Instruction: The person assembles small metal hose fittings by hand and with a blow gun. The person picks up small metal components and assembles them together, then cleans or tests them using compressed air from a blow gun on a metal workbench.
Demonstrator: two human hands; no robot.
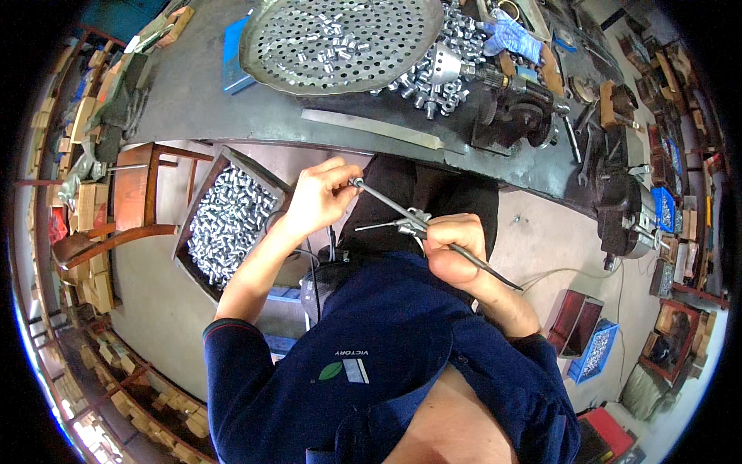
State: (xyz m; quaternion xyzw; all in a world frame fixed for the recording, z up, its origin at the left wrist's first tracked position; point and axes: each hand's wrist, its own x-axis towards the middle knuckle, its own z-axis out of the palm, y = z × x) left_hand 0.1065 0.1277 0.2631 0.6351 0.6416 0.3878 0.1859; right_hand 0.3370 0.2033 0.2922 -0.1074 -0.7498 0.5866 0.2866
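My left hand [323, 193] pinches a small silver metal fitting [356, 182] between thumb and fingertips. From the fitting a long dark rod [394, 205], which looks like a round file, slants down to the right. One end of the rod meets the fitting; whether it sits inside its hole I cannot tell. My right hand [457, 246] is wrapped round the rod's middle, and its tapered pointed end sticks out beyond the fist. A thin silver metal tool [379, 226] also juts from the right hand's finger side; its kind is unclear. Both hands are over my lap, before the bench edge.
On the dark workbench [201, 100] rests a perforated round metal tray [286, 39] with loose fittings, beside a heap of fittings [444, 97]. A flat metal strip [371, 127] lies near the edge. A crate of fittings [228, 220] stands left, a blue bin [595, 352] right.
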